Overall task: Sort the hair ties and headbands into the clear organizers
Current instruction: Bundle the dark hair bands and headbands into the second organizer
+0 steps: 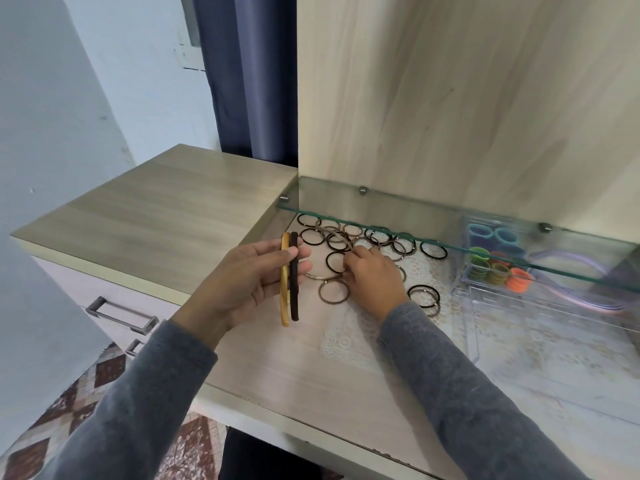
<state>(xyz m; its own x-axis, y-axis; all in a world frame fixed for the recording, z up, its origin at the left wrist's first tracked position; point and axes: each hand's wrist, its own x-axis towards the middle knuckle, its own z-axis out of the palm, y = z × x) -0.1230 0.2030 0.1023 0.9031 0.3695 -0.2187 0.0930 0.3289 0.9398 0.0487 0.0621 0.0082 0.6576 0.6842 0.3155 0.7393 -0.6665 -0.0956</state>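
My left hand point(256, 275) grips two headbands edge-on, a gold one point(284, 299) and a dark brown one point(294, 296). My right hand point(372, 277) reaches into a scatter of black and brown hair ties point(313, 235) on the desk; its fingers curl at a tie near a thin metallic headband point(317, 277), but I cannot tell whether they hold it. At the right stand clear organizers point(485, 296) that hold colourful hair ties point(517, 278) and a lilac headband point(588, 299).
A glass shelf point(450, 223) juts out low over the ties and organizers. A white lace mat point(349, 337) lies on the desk. To the left stands a higher drawer cabinet point(156, 223). A wooden back panel point(450, 98) rises behind.
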